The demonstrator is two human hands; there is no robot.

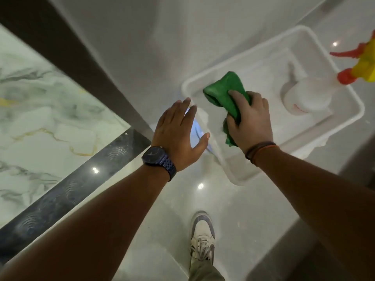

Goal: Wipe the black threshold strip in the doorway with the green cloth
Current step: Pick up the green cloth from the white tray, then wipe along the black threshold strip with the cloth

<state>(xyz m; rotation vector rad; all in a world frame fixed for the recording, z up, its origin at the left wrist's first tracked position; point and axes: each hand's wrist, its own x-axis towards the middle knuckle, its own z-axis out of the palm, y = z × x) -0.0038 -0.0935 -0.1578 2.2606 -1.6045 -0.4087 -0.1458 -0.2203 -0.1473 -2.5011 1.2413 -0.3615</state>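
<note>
My right hand (248, 120) grips the crumpled green cloth (222, 92) over the near left part of a white plastic tub (353, 102). Beside it, my left hand (178, 130) hovers flat with fingers spread above the tub's near left corner, holding nothing. The black threshold strip (67, 191) runs diagonally across the floor at the lower left, glossy with faint curved marks, well apart from both hands.
A white spray bottle (304, 98) with a red and yellow trigger head (363, 63) lies in the tub. Marbled tile (40, 110) lies beyond the strip, and a dark door frame (67, 55) rises at the upper left. My shoe (203, 238) stands on pale floor.
</note>
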